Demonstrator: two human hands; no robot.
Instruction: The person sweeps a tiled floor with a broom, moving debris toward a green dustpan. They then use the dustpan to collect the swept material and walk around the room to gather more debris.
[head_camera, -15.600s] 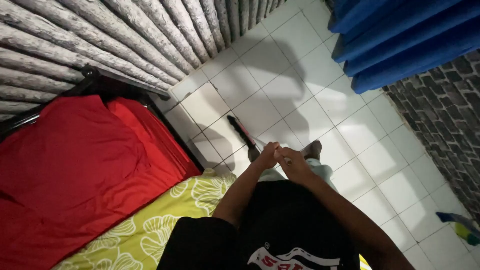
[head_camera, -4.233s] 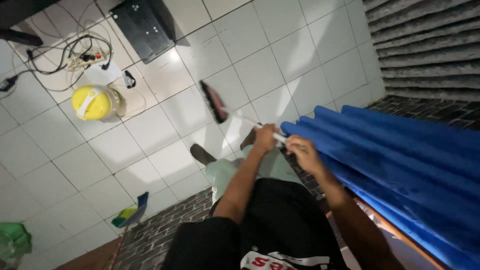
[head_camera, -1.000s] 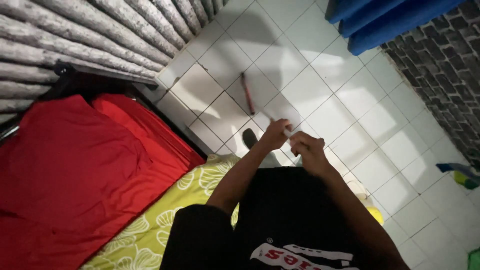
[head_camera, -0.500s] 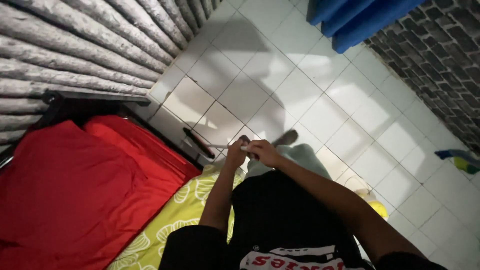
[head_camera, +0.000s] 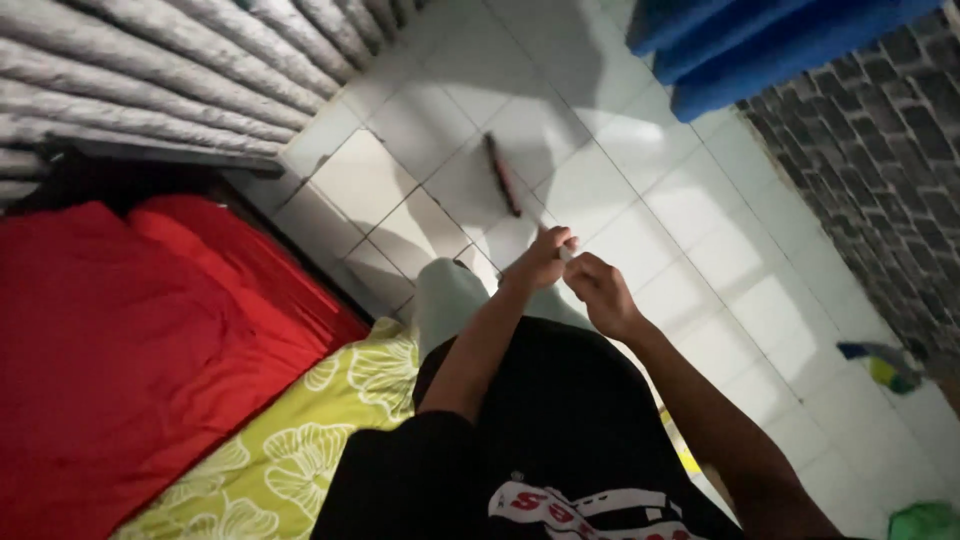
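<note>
Broom (head_camera: 503, 174) with dark red-edged head, resting on the white tiled floor (head_camera: 690, 200) ahead of the person; its pale handle (head_camera: 566, 254) runs back from the head to the hands. Half a second earlier the head lay close beside the bed frame at lower left; it now sits out on open tiles, farther from the bed and nearer the blue curtain (head_camera: 760, 40). Left hand (head_camera: 538, 262) is closed around the handle, nearer the head. Right hand (head_camera: 598, 292) is also closed on the handle, just behind the left, at its near end. The broom head lies above and slightly left of both hands, well apart from them, joined only by the handle. Left of the arms: yellow floral sheet (head_camera: 290, 450) and red bedcover (head_camera: 130, 330). Grey ribbed curtain (head_camera: 180, 70) at upper left; dark brick-pattern surface (head_camera: 880, 180) at right, with a blue-and-yellow object (head_camera: 880, 365) near it
</note>
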